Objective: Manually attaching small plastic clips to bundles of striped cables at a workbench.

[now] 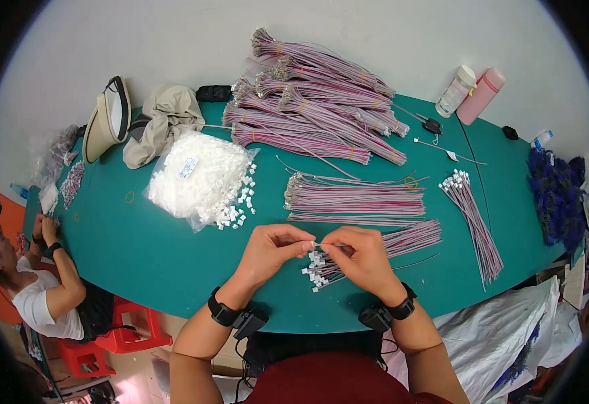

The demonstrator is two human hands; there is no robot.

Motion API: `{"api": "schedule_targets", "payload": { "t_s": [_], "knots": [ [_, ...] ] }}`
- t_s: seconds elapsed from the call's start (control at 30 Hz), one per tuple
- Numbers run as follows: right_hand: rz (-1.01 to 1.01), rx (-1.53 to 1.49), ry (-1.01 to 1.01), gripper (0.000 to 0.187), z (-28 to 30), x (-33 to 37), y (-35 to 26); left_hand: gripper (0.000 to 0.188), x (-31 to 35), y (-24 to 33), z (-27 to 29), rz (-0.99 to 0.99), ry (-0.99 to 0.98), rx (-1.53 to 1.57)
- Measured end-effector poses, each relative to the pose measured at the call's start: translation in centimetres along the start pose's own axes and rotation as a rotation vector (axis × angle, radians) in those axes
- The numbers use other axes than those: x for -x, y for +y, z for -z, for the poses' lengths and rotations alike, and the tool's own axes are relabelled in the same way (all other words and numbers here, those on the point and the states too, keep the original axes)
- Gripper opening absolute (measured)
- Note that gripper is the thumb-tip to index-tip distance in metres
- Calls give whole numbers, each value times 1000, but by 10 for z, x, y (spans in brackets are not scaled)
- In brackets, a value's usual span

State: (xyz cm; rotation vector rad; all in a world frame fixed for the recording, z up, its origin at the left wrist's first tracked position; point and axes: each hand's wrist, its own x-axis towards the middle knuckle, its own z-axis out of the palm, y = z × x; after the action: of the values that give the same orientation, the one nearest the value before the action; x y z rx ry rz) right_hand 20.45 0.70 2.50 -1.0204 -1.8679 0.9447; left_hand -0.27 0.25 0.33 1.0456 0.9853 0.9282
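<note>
One white connector [312, 244] sits at the fingertips of the left hand [271, 252], head view: thumb and forefinger pinching it, other fingers curled. Right hand [362, 257] pinches a thin wire [321, 246] just right of the connector, thumb against forefinger; tips of both hands nearly touching. Whether the wire is seated in the connector: too small to tell. Work is held above the near edge of the green table [173, 269], person's midline.

Under and beside right hand: near wires [415, 239], white connectors on their left ends, fanned a bit. Just beyond: middle bundle [355, 198], lying crosswise. Right bundle [473, 232] apart from these, slanting, white connectors at its far end. Big pile [321, 101] of pink-grey bundles toward the wall, stacked, banded.

Left of middle bundle: clear bag [197, 176] full of white connectors, loose pieces [240, 205] spilled along its right side. Behind bag: cloth [166, 118], visor hat [109, 120]. Far right: clear bottle [454, 94] and pink bottle [481, 97] side by side, keys [432, 126] nearer, dark blue heap [557, 195] at right end.

Black straps [223, 308] on both wrists. Far left, co-worker [48, 296] in white top, both hands at table edge; red stools [136, 330] below.
</note>
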Motion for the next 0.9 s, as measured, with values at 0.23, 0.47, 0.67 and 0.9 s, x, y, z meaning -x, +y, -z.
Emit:
{"api": "schedule_targets", "payload": {
  "t_s": [0.23, 0.47, 0.67, 0.9],
  "knots": [
    [37, 2, 18, 5, -1, -1, 0, 16, 0, 0, -1, -20, 5, -80],
    [17, 74, -13, 4, -2, 0, -4, 16, 0, -4, -1, -46, 22, -76],
    [-13, 64, 29, 4, -5, 2, -4, 15, 0, -8, 0, -38, 3, -68],
    [11, 86, 16, 4, -7, 3, -5, 14, 2, -5, -1, -55, 23, -93]
  ]
}}
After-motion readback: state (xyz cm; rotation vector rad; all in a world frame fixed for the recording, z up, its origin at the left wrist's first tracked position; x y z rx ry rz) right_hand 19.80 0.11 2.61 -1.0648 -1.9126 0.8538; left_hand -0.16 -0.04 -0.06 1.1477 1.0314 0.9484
